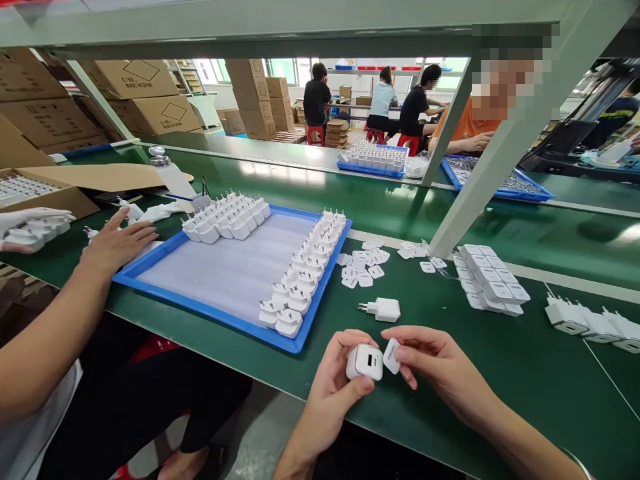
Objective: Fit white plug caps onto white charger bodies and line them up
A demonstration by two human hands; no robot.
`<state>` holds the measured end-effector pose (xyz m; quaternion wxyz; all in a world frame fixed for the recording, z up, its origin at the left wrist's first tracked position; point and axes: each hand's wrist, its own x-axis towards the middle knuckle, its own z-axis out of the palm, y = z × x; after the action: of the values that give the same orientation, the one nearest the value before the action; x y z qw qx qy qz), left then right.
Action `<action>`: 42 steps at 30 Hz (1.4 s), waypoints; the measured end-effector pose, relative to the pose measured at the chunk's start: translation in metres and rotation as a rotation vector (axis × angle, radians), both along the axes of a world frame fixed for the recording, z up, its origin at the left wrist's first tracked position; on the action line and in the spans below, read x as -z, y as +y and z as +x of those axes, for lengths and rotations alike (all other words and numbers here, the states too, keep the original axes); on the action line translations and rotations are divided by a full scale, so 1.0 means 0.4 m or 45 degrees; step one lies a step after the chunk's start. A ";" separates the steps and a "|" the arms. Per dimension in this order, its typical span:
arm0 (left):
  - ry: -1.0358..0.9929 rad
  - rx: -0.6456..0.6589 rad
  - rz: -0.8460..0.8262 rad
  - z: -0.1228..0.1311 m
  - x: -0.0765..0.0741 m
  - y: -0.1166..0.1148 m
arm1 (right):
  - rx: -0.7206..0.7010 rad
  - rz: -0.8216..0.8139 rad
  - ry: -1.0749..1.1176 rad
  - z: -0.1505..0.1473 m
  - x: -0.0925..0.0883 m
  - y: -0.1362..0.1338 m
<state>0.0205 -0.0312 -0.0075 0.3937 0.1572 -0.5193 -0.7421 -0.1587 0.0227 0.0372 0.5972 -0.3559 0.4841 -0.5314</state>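
Note:
My left hand grips a white USB charger, its face with the dark USB slot turned up toward me. Between thumb and fingers, my right hand pinches a small white label card with grey print, close beside the charger's right edge. Whether card and charger touch, I cannot tell. Just beyond my hands a single charger lies on its side, its pins pointing left. Farther back is a scattered pile of white label cards. Stacked white chargers stand to the right, faces up.
A blue-rimmed tray with rows of chargers, pins up, lies left. At far left are a co-worker's hand and gloved hand on chargers. More chargers line the right. A slanted green post rises from the bench.

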 end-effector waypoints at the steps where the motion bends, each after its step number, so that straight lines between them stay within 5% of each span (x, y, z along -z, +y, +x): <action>1: -0.033 0.003 -0.016 0.000 -0.001 0.002 | -0.006 0.003 0.005 0.002 -0.002 0.002; 14: -0.190 -0.047 -0.189 -0.011 -0.006 0.003 | 0.090 0.060 0.088 0.027 -0.030 0.010; 42: -0.201 0.022 -0.091 -0.007 0.008 0.007 | 0.091 0.073 0.097 0.027 -0.026 0.009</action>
<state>0.0177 -0.0286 -0.0106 0.3507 0.1966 -0.5762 -0.7116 -0.1480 0.0264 0.0476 0.5688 -0.3409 0.5339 -0.5245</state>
